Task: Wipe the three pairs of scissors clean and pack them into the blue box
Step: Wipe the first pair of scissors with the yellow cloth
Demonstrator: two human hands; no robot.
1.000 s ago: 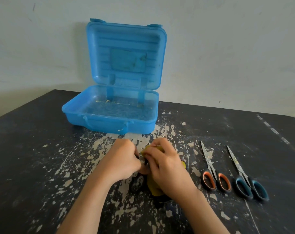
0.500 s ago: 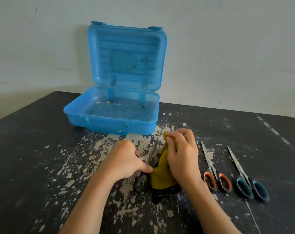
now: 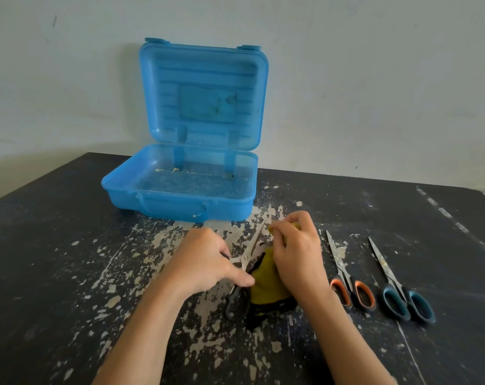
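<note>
My left hand [image 3: 205, 262] pins the black-handled scissors [image 3: 240, 284] down while my right hand [image 3: 296, 254], clutching the yellow cloth [image 3: 266, 284], has slid out toward the blade tips since a second ago; first wipe nearly done. Beyond, the blue box [image 3: 185, 198] waits open.

Box [image 3: 177, 201] behind, scissors [image 3: 347, 276] right

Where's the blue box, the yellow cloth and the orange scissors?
blue box [image 3: 177, 208]: head view, front wall.
yellow cloth [image 3: 265, 284]: head view, middle fold below the right hand.
orange scissors [image 3: 364, 294]: head view, right handle loop.
</note>
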